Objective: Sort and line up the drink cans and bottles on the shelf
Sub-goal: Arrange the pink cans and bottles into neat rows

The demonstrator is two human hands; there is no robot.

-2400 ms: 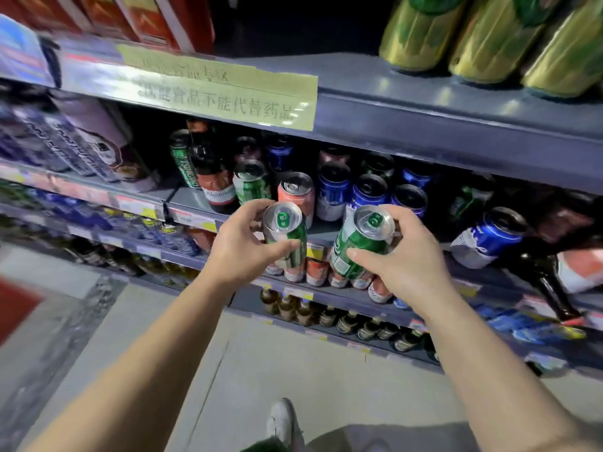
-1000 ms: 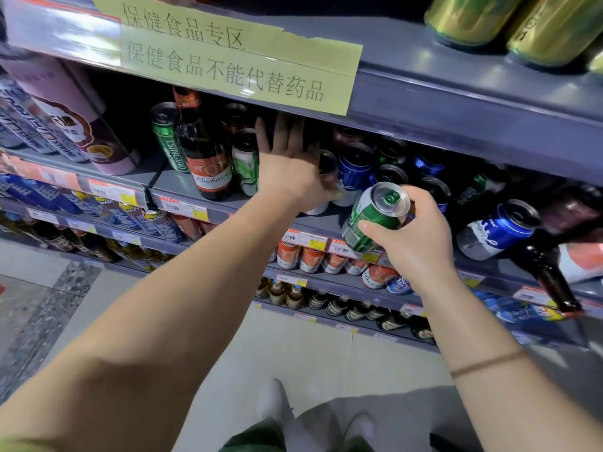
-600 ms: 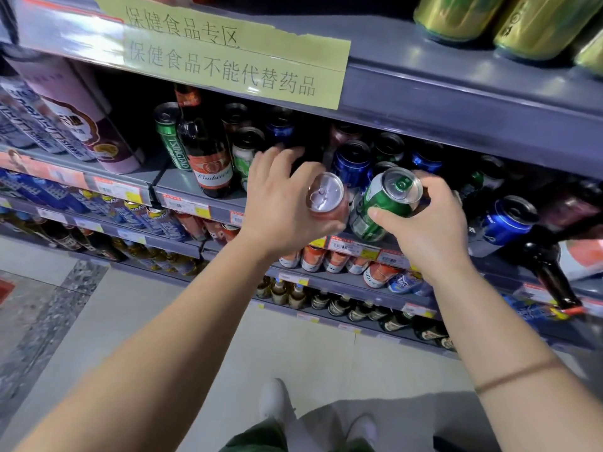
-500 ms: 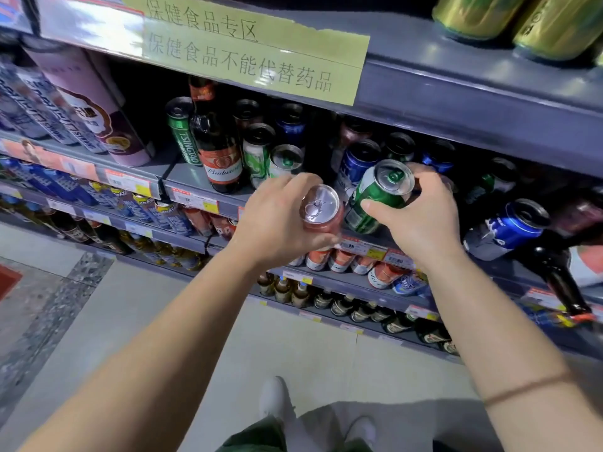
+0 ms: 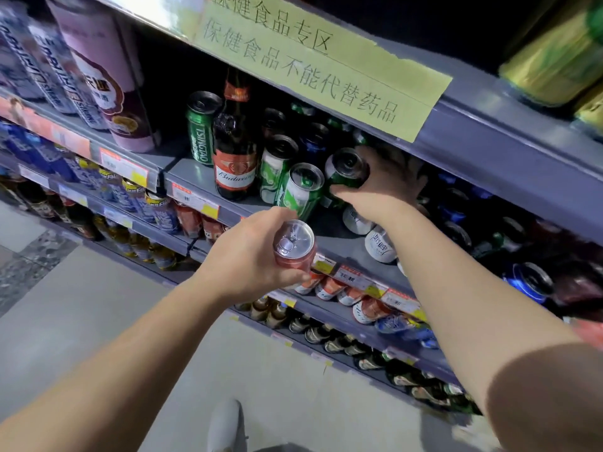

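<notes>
A grey metal shelf unit (image 5: 483, 164) fills the scene, its tiers crowded with drink cans and bottles, and a long yellow paper sign (image 5: 323, 63) with Chinese characters is taped along the edge of an upper tier. On the middle tier, a brown Budweiser bottle (image 5: 235, 151) stands upright near the front edge, with a tall green Tsingtao can (image 5: 199, 128) just to its left and two green-and-white cans (image 5: 293, 187) to its right, the nearer one leaning. Farther right, blue cans (image 5: 528, 283) lie in the shadow. The person's right hand (image 5: 388, 181) reaches into this tier, fingers curled around a dark green can (image 5: 346, 172) that is tilted and sits just right of the green-and-white pair. The left hand (image 5: 251, 256) is in front of the shelf edge, out over the floor, gripping a red can (image 5: 295, 244) from the side and below, its silver top facing the camera. Small price tags (image 5: 195, 199) line the shelf rails.
</notes>
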